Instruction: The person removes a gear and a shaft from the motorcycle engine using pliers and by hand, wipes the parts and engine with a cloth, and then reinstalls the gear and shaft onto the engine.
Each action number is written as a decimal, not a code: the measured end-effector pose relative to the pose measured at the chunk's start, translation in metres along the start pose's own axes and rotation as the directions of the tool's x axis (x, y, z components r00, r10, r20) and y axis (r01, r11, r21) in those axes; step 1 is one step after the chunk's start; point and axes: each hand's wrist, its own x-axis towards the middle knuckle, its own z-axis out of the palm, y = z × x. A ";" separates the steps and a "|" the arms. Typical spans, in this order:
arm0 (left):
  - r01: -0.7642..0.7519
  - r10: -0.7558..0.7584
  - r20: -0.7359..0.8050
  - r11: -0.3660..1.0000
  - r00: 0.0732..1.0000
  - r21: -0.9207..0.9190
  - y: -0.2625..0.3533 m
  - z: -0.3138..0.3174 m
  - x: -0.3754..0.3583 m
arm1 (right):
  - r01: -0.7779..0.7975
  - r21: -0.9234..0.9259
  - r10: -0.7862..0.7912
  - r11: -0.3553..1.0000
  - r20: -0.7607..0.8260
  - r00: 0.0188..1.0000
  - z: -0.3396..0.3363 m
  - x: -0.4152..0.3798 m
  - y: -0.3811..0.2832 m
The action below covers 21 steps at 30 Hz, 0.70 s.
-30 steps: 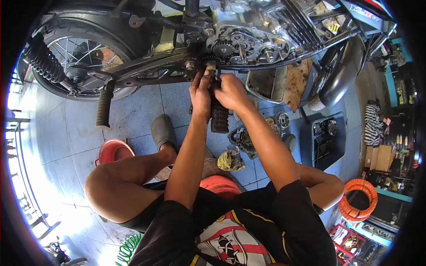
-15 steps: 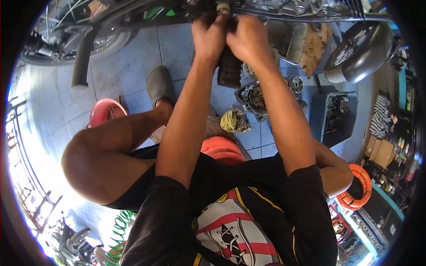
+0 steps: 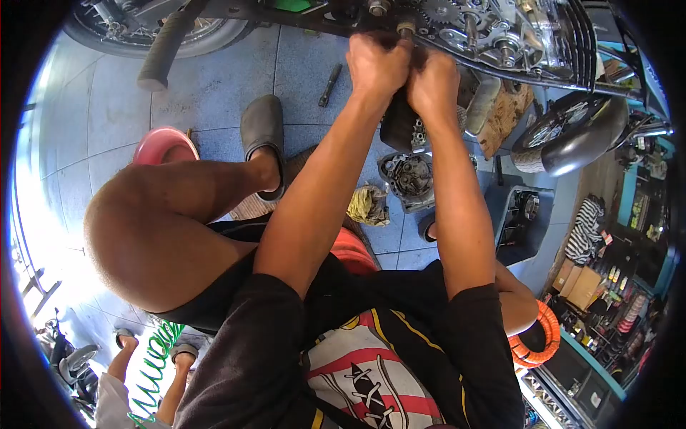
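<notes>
Both arms reach forward to the underside of a motorcycle engine (image 3: 504, 41) with its gears exposed. My left hand (image 3: 376, 66) is closed beside a short metal shaft end (image 3: 406, 30), its thumb close to it. Against it, my right hand (image 3: 434, 82) is closed too, just to the right and slightly lower. What the fingers grip is hidden behind the knuckles. Below the hands is a dark block-like object (image 3: 400, 127), partly covered by my right wrist. An opened engine casing (image 3: 409, 179) lies on the floor, with a yellowish rag (image 3: 368, 205) near it.
A dark metal tool (image 3: 330, 86) lies on the tiles. Around are a pink basin (image 3: 146, 146), a blue-grey bin (image 3: 543, 227) with parts, a loose wheel with fender (image 3: 572, 139) and an orange coil (image 3: 547, 336). Another person's legs (image 3: 175, 386) show behind, beside a green hose (image 3: 146, 379).
The view has shifted, so more of the engine's gears shows. Both hands stay together at the shaft and appear farther right. The tool on the tiles and the other person's legs are now visible.
</notes>
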 end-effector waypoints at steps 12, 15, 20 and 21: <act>0.075 -0.077 -0.064 0.997 0.995 -0.031 -0.009 0.008 0.005 | 0.015 -0.110 -0.006 0.994 0.082 0.997 -0.011 -0.001 -0.007; 0.049 -0.051 -0.006 0.987 0.999 -0.152 -0.010 0.007 0.002 | -0.013 -0.038 0.016 0.999 0.082 0.997 -0.007 -0.001 -0.004; 0.078 -0.080 -0.009 0.988 0.997 -0.131 -0.002 0.006 0.002 | 0.019 -0.029 -0.017 0.999 0.056 0.998 -0.009 -0.003 -0.005; 0.113 -0.111 0.025 0.978 0.994 -0.176 -0.002 0.006 0.002 | 0.008 -0.025 -0.007 1.000 0.049 0.999 -0.008 -0.003 -0.004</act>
